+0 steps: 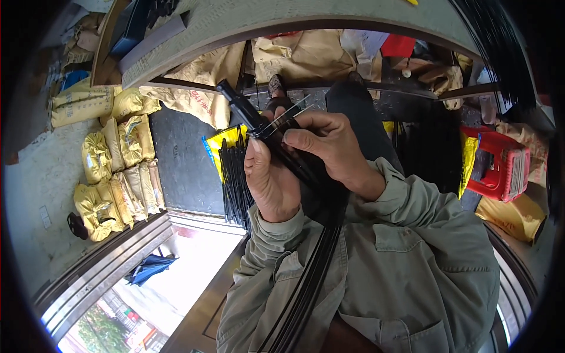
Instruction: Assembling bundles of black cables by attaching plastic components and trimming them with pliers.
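Observation:
A long black bundle of thin rods with a thicker tubular end runs across my lap and between my hands; it resembles a folded umbrella frame. My left hand is closed on it from below, thumb pressed by the collar under the tubular end. On the other side, my right hand is closed, thumb and forefinger pinching around thin light-coloured strips that cross the bundle. Where the strips join the bundle is partly hidden by my fingers.
More black rods stand beside my left forearm, next to yellow sheeting. A table edge curves ahead, with black strands hanging at its right. Stacked yellow-brown packages line the left wall. A red stool is at the right.

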